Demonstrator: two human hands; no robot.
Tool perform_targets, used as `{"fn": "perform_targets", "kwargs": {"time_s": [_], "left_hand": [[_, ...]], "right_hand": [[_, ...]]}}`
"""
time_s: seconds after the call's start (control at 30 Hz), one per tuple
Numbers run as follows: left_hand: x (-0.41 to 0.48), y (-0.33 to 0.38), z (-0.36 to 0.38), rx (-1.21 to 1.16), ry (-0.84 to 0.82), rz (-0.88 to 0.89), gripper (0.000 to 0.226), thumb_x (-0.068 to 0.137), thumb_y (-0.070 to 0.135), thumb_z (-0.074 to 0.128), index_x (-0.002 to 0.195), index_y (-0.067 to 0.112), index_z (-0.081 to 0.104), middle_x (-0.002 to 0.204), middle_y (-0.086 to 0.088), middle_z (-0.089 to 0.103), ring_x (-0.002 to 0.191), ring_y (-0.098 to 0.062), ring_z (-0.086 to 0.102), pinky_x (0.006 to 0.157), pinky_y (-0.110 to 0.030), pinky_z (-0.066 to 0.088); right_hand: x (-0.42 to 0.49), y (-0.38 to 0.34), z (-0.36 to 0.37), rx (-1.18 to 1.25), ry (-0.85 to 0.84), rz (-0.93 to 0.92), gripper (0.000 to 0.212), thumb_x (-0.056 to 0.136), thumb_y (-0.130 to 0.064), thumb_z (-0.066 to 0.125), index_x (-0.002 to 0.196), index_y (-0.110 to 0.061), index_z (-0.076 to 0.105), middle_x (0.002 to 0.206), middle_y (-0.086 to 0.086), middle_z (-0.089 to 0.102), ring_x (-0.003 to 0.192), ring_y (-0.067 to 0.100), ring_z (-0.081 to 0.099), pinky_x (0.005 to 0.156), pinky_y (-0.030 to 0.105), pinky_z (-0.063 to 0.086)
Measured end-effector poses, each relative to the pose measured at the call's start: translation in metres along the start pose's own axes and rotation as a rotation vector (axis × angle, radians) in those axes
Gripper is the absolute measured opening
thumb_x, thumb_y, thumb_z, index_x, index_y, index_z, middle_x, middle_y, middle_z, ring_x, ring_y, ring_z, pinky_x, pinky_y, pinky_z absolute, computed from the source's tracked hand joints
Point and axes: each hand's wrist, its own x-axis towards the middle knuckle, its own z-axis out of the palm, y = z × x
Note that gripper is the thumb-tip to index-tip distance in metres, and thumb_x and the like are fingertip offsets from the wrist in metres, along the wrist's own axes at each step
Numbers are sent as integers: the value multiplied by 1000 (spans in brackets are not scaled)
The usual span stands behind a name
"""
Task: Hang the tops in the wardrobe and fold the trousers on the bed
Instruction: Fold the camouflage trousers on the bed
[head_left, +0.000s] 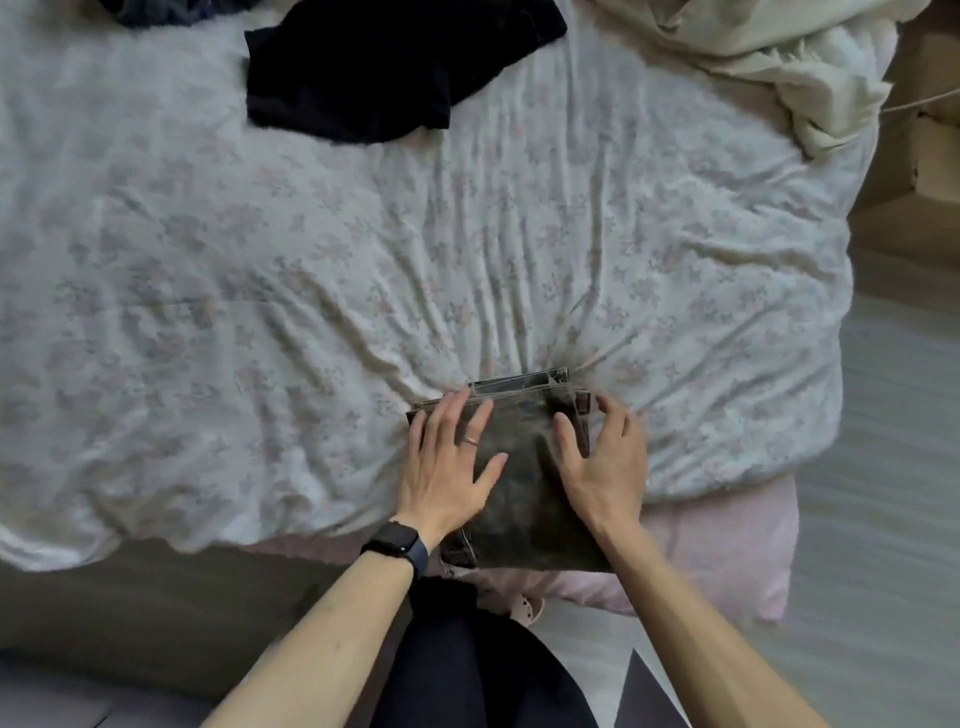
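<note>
The folded trousers (524, 478) lie at the near edge of the bed (311, 260), right in front of the person. They are dark grey, thick and stiff like jeans, and folded into a neat, small block with a pale band along the far end. The left hand (449, 462) lies flat on the left part of the trousers, fingers straight and spread wide. It has a thin ring (471, 440) on one finger and a black watch (397, 545) on the wrist. The right hand (605, 462) is on the right side of the trousers, fingers wide apart and a little bent, with the tips touching the cloth and its edge. It is not gripping anything. The bed has a soft white sheet with faint little flowers, and it is full of wrinkles that run toward the trousers. A pink cover (727, 540) peeks out under the sheet at the near corner. Far up the bed lies a black top (374, 67), floppy and spread out, well apart from the trousers. Another dark cloth (156, 10) sits at the far edge, mostly cut off. A cream blanket (753, 47) is bunched in the far right corner. Beside the bed on the right stands a brown cardboard box (924, 156) on the grey floor (893, 415).
</note>
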Motion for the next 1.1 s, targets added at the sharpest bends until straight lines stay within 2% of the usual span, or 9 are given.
{"fn": "perform_targets", "kwargs": {"time_s": [0.17,0.27,0.37,0.47,0.57,0.77,0.87,1.0,1.1], "left_hand": [[44,5,-13,35,-320,95,82,95,56,53,160,19,20,160,-10,33,146,-29,31,120,-45,26],[84,11,-23,21,-575,25,100,84,56,70,161,20,16,159,-8,34,143,-28,35,117,-39,31],[117,17,-27,23,-703,-34,114,67,54,85,158,22,24,150,-9,42,136,-30,45,110,-41,42],[138,22,-36,23,-781,-46,70,63,48,90,124,24,66,119,-3,68,113,-24,63,91,-36,52],[143,8,-59,-149,-800,-123,39,62,59,86,84,28,75,83,8,74,87,-15,69,77,-34,52],[141,-7,-83,-483,-430,-417,30,87,57,70,87,28,77,88,11,77,92,-11,71,85,-39,56],[152,11,-72,-483,-183,-572,44,95,50,61,128,21,59,123,-2,69,111,-20,62,92,-37,49],[158,39,-51,2,75,-129,74,98,47,47,160,17,19,165,-9,22,152,-28,19,123,-47,12],[166,48,-27,97,-41,156,70,99,50,35,161,26,13,169,0,6,156,-19,1,124,-54,4]], "right_hand": [[-92,38,-29,147,156,421,78,82,-47,77,144,-15,42,148,8,38,138,27,35,115,48,29],[-127,73,-20,533,-59,860,85,78,-38,85,146,-13,39,143,4,45,132,23,47,114,47,38],[-130,93,-3,793,-235,929,60,77,-29,87,128,-11,62,117,-1,72,109,19,67,98,39,53],[-117,90,0,775,-107,881,37,85,-24,80,119,-20,66,106,-2,74,105,19,68,98,42,53],[-89,68,-29,795,71,782,13,91,-26,74,99,-28,64,95,-3,72,96,19,69,86,31,52],[74,0,-82,623,160,429,22,93,-40,68,105,-22,64,88,-15,66,90,10,65,84,28,49],[152,-24,-78,486,131,260,26,97,-32,63,118,-17,62,102,-3,72,101,19,66,91,31,47],[162,-42,-40,130,169,13,50,99,-24,52,146,-9,45,151,13,46,141,32,39,115,38,27],[127,-38,-5,-218,93,-329,62,100,-36,40,159,-22,28,168,7,16,156,24,10,123,49,14]]}}
